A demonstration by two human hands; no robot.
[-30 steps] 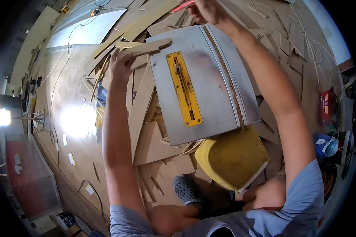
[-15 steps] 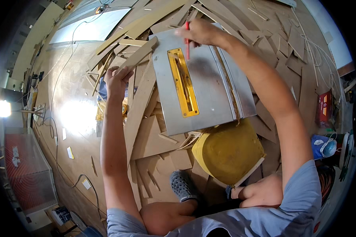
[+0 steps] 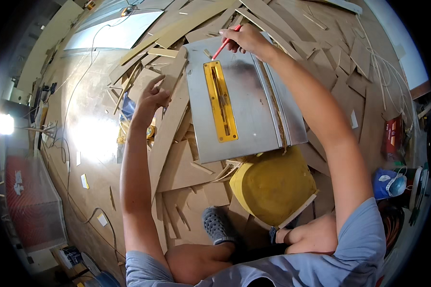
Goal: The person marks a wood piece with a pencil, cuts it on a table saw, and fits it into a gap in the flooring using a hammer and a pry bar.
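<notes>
A silver table-saw top [image 3: 244,119] with a long yellow insert plate [image 3: 220,110] and blade slot sits over a yellow base [image 3: 268,186]. My right hand [image 3: 242,38] grips a slim red stick [image 3: 225,43], its lower tip just above the plate's far end, beside a small wooden offcut [image 3: 207,53]. My left hand [image 3: 154,95] is open at the saw's left, fingers apart and slightly curled, next to a long tan board [image 3: 175,67]; I cannot tell whether they touch it.
Loose board offcuts [image 3: 321,67] surround the saw. A pale panel [image 3: 110,33], cables [image 3: 383,76], a red box [image 3: 393,138] and a blue bag [image 3: 383,186] lie around. A bright lamp [image 3: 0,123] glows at left. My feet [image 3: 215,225] are below.
My right hand came down and left from above the saw, tilting the red stick toward the insert plate. My left hand's fingers have loosened from the board it held.
</notes>
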